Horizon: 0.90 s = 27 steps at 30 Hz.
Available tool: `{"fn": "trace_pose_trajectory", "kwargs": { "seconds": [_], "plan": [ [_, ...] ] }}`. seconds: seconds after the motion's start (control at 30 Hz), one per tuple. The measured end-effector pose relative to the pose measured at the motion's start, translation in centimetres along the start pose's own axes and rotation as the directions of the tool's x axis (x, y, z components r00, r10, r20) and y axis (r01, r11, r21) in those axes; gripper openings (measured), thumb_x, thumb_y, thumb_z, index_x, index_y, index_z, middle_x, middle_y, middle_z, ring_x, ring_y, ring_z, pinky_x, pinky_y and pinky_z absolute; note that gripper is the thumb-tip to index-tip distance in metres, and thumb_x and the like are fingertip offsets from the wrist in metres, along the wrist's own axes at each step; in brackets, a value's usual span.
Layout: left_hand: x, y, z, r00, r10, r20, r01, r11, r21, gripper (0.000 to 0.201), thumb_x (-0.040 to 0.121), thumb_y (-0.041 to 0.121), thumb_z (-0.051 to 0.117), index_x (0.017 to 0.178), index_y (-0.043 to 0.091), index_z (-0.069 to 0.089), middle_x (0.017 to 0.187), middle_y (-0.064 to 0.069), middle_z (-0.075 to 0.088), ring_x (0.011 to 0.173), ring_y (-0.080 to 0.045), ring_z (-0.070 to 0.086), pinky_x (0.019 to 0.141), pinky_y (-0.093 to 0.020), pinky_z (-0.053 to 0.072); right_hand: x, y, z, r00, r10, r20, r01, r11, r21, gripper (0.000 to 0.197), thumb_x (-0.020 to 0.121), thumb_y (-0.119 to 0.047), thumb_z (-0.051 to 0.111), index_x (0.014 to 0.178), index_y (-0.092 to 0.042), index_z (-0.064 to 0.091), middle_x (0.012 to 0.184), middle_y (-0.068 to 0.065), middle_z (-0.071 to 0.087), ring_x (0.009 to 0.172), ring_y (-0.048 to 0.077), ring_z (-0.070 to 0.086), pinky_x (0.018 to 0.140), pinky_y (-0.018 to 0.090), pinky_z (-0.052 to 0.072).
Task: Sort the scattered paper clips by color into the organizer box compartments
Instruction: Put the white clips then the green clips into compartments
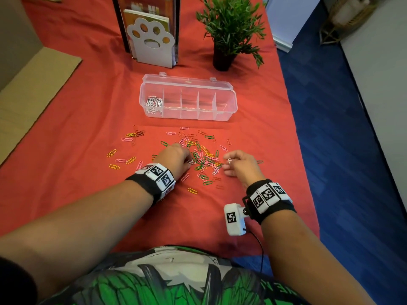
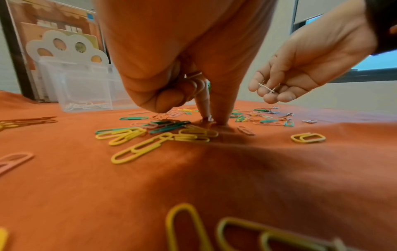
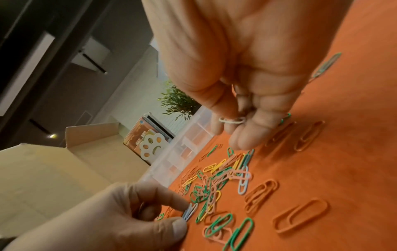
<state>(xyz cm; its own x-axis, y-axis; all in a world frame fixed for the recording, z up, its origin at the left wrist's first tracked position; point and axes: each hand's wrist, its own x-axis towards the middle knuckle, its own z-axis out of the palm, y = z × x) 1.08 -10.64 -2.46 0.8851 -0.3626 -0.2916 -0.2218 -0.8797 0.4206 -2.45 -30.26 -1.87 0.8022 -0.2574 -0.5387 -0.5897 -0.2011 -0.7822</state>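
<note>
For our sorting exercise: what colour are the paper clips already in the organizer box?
White paper clips, in the organizer box's leftmost compartment; head view shows it best.

The organizer box (image 1: 188,100) is lying on the tablecloth (image 1: 88,106) at centre, with a batch of clips (image 1: 153,103) sitting in its leftmost compartment. Behind it, the bookend (image 1: 152,44) is standing to the left and the potted plant (image 1: 229,29) to the right. The scattered paper clips (image 1: 198,155) are lying in front of the box. The left hand (image 1: 176,159) is resting at the pile's left edge; the right hand (image 1: 240,164) is hovering at its right, apparently just above the cloth. Cardboard (image 1: 33,91) is lying at far left.
</note>
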Motion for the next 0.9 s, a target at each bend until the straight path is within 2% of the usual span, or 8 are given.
{"fn": "trace_pose_trajectory", "kwargs": {
  "seconds": [0.1,0.2,0.37,0.5,0.6,0.7,0.77,0.9],
  "plan": [
    [-0.1,-0.1,0.1,0.999,0.038,0.024,-0.038,0.999,0.019,0.018,0.084,0.021,0.059,0.099,0.015,0.068,0.104,-0.013,0.058,0.101,-0.03,0.057,0.085,-0.034,0.045,-0.2,0.4,0.1,0.998,-0.052,0.039,0.06,0.974,-0.219,0.025,0.085,-0.003,0.05,0.069,-0.022,0.055,0.067,-0.004,0.053,0.058,0.007,0.048,0.058,0.018,0.043],
    [-0.1,-0.4,-0.2,1.0,0.019,-0.006,-0.019,0.998,-0.055,0.018,0.085,0.017,0.056,0.097,0.011,0.068,0.103,-0.015,0.06,0.1,-0.031,0.057,0.085,-0.033,0.043,-0.1,1.2,0.6,0.986,-0.142,0.082,0.164,0.826,-0.539,0.02,0.081,-0.002,0.049,0.078,-0.015,0.064,0.074,0.002,0.052,0.067,0.013,0.048,0.063,0.018,0.036],
    [0.3,-1.1,-1.3,0.977,-0.21,0.037,0.207,0.896,-0.392,0.015,0.09,0.019,0.051,0.089,0.011,0.064,0.085,-0.009,0.062,0.08,-0.026,0.057,0.071,-0.03,0.042,-0.6,1.7,2.1,0.963,-0.22,0.159,0.271,0.76,-0.591,0.026,0.08,0.003,0.045,0.086,-0.012,0.065,0.078,0.002,0.049,0.081,0.016,0.045,0.072,0.022,0.034],
    [0.4,-1.2,-2.2,0.899,-0.339,0.278,0.409,0.425,-0.807,0.025,0.091,0.01,0.041,0.071,0.017,0.055,0.062,-0.002,0.051,0.039,-0.006,0.046,0.04,-0.016,0.036,-0.4,1.0,1.7,0.949,-0.296,0.113,0.303,0.745,-0.594,0.026,0.079,0.003,0.046,0.082,-0.011,0.067,0.084,0.005,0.051,0.076,0.016,0.046,0.07,0.023,0.035],
    [-0.1,-1.0,-3.0,0.844,-0.307,0.44,0.506,0.182,-0.843,0.029,0.091,0.02,0.037,0.074,0.015,0.059,0.049,0.005,0.062,0.04,-0.003,0.055,0.042,-0.013,0.044,-0.3,1.1,1.8,0.953,-0.277,0.126,0.289,0.693,-0.661,0.015,0.079,-0.007,0.053,0.077,-0.017,0.064,0.08,0.009,0.055,0.078,0.019,0.049,0.077,0.03,0.045],
    [-0.2,-1.1,-3.2,0.834,-0.263,0.486,0.531,0.14,-0.836,0.036,0.092,0.027,0.032,0.079,0.012,0.062,0.064,0.0,0.069,0.056,-0.011,0.064,0.051,-0.019,0.051,-0.8,1.3,2.7,0.953,-0.261,0.153,0.285,0.604,-0.744,0.016,0.079,-0.03,0.063,0.078,-0.015,0.057,0.089,0.011,0.058,0.089,0.026,0.054,0.08,0.034,0.047],
    [-0.1,-1.0,-3.1,0.832,-0.269,0.486,0.536,0.159,-0.829,0.037,0.092,0.028,0.031,0.08,0.012,0.062,0.075,-0.003,0.067,0.065,-0.015,0.063,0.056,-0.022,0.051,-0.9,1.2,3.3,0.944,-0.29,0.158,0.3,0.555,-0.776,0.02,0.082,-0.027,0.059,0.085,-0.008,0.058,0.095,0.014,0.058,0.094,0.029,0.055,0.081,0.035,0.046],
    [0.1,-0.6,-2.7,0.856,-0.338,0.392,0.493,0.304,-0.815,0.025,0.09,0.026,0.045,0.074,0.016,0.06,0.053,0.005,0.058,0.043,-0.007,0.051,0.047,-0.017,0.04,-0.7,0.1,3.0,0.968,-0.203,0.146,0.245,0.65,-0.719,0.012,0.082,-0.007,0.049,0.083,-0.008,0.061,0.097,0.015,0.065,0.093,0.028,0.06,0.077,0.028,0.043]
  ]
}}
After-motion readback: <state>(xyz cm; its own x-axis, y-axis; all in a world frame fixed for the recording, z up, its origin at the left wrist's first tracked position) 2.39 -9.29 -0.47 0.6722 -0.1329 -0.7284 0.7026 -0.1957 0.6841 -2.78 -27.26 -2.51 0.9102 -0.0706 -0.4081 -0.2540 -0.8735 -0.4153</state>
